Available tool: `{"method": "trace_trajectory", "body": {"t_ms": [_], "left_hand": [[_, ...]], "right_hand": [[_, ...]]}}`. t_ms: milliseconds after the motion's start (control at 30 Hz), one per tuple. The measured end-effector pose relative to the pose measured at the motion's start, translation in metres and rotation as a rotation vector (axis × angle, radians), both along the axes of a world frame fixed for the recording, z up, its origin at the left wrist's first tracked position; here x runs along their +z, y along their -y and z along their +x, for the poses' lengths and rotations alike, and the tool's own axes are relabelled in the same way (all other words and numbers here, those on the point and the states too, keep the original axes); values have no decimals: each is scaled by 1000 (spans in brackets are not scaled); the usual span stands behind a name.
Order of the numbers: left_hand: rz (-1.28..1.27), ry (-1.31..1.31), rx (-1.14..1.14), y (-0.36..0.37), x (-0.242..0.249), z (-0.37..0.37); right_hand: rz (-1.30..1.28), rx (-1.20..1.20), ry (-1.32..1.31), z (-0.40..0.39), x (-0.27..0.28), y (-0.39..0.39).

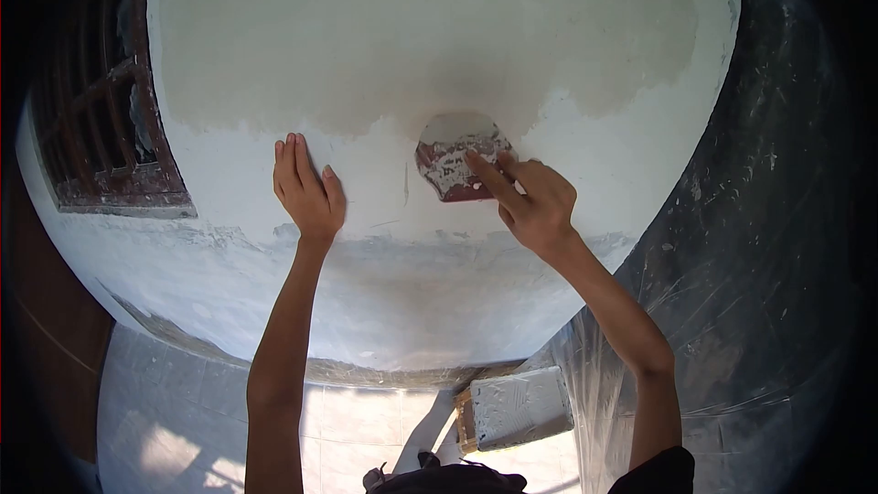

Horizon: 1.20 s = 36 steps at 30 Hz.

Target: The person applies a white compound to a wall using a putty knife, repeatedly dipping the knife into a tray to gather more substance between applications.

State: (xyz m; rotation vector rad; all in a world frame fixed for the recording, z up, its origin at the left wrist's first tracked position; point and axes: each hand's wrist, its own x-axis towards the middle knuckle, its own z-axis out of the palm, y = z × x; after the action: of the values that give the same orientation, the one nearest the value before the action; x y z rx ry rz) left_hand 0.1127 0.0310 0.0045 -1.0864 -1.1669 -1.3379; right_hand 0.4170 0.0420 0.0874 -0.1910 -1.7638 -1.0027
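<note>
My left hand (308, 190) lies flat against the white wall (375, 187), its fingers stretched upward. In my right hand (540, 197) is a putty scraper (457, 165) with a dark red body smeared with white filler. Its pale blade edge points up and meets the wall, near the border between the whitish coat below and the greyish, damp-looking area (412, 37) above. The fingers press on the scraper's face from the right; part of its right side is hidden behind them.
A barred, brown-framed window (110, 101) is at left. Below the wall, a tray coated with white paste (521, 407) rests on a wooden support (466, 421) on the tiled floor (357, 425). Clear plastic sheeting (594, 393) and a dark surface (750, 220) lie to the right.
</note>
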Motion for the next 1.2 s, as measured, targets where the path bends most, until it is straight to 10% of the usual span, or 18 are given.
{"method": "trace_trajectory", "body": {"t_ms": [167,400,533,633,1033,1200], "left_hand": [[2,-12,-9,0,-1,0],[-16,4,-5,2,-4,1],[-21,7,3,1,-3,1],[-20,4,0,2,-2,1],[-46,2,0,2,-3,1],[-14,-8,-16,1,-1,-1]], "right_hand": [[168,9,-141,7,84,-48],[-24,-51,50,18,-57,-34],[-233,118,1,-1,-45,6],[-684,373,-137,-33,-12,8],[-923,715,-1005,30,26,-34],[-1028,626,-472,-3,3,-16]]}}
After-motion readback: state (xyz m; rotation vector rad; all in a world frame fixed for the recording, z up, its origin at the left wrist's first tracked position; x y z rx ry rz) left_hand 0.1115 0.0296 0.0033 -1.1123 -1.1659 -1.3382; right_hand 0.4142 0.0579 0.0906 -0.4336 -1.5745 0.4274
